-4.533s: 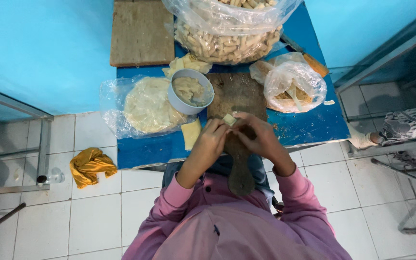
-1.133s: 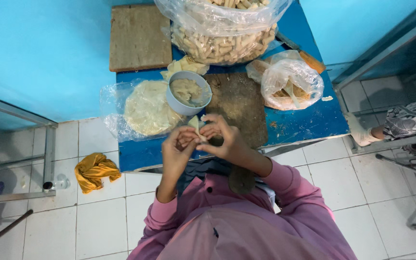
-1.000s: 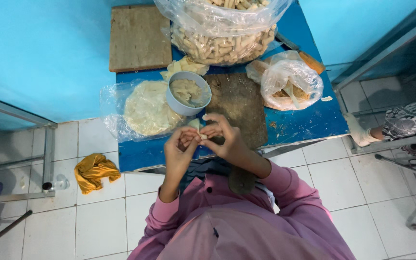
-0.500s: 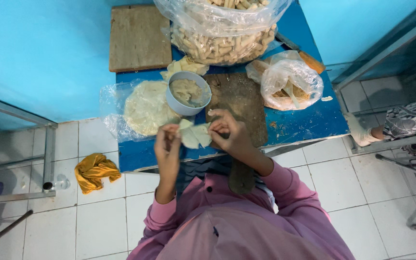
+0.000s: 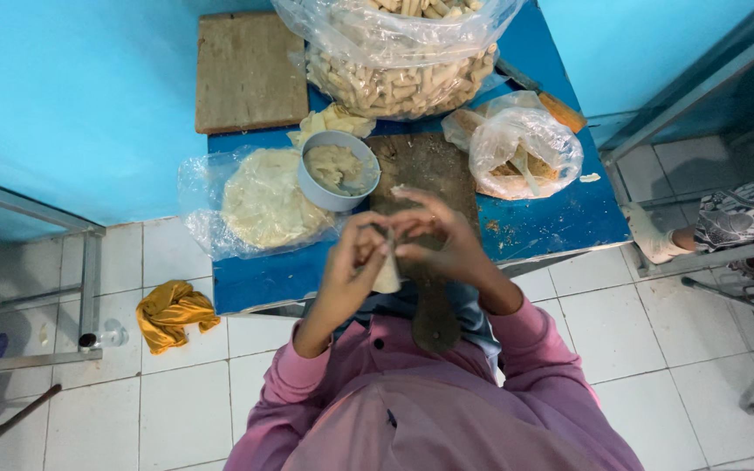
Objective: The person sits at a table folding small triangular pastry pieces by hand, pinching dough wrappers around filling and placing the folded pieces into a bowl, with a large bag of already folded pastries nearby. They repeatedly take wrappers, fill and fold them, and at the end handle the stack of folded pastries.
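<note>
Since half a second ago the left hand [image 5: 353, 262] has closed in; both it and the right hand [image 5: 436, 240] now pinch one pale wrapper [image 5: 387, 272]. At upper centre, one grey bowl [image 5: 338, 170] holds filling and one big clear bag [image 5: 399, 52] holds many rolls.

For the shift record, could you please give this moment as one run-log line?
left hand: holds wrapper | right hand: pinches same wrapper | nearby: filling bowl, wooden board

Head camera looks steeply down, close above the blue table [image 5: 551, 228].
</note>
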Available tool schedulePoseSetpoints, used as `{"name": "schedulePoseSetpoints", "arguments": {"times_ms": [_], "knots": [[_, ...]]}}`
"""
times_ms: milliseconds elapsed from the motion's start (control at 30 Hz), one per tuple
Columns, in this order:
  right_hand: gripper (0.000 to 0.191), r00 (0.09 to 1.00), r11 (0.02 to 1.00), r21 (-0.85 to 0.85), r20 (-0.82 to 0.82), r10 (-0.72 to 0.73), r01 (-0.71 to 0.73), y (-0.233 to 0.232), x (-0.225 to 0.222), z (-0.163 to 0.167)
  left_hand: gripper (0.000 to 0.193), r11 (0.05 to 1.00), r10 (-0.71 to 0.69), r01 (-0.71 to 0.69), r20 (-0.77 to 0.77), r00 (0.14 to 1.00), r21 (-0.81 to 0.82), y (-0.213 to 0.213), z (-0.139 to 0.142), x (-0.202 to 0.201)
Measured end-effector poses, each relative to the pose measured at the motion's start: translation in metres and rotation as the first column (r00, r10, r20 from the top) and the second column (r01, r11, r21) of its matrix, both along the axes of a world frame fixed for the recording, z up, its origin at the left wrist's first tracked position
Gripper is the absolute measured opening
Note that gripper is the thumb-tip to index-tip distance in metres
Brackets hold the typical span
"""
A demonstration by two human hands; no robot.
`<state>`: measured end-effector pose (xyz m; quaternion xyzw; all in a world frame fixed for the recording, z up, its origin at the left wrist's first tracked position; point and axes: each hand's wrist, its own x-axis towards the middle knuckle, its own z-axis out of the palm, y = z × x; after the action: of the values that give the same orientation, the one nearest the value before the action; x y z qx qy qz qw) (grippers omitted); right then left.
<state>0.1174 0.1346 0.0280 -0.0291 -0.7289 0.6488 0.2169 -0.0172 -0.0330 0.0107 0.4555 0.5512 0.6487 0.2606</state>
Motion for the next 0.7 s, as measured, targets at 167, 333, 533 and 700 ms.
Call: {"name": "schedulePoseSetpoints", "arguments": {"times_ms": [167,333,533,700], "knots": [[0.060,0.977,0.971,0.171,0.101,-0.188,0.169,0.026,0.015,-0.002,0.050,0.988,-0.142,0.133,-0.116,0.983,-0.081,0.030,0.014,0.003],[0.051,0.886,0.723,0.527,-0.151,-0.439,0.448,0.043,0.030,0.003,0.037,0.982,0.156,-0.188,-0.659,0.736,0.022,0.061,0.003,0.007],[0.050,0.903,0.767,0.554,0.060,-0.426,0.325,0.050,0.035,0.014,0.047,0.984,0.140,-0.177,-0.737,0.661,0.028,0.075,-0.007,0.026],[0.047,0.891,0.808,0.402,-0.048,-0.451,0.431,0.029,0.033,0.024,0.054,0.970,0.242,-0.201,-0.648,0.722,0.138,0.082,-0.009,0.038]]}}
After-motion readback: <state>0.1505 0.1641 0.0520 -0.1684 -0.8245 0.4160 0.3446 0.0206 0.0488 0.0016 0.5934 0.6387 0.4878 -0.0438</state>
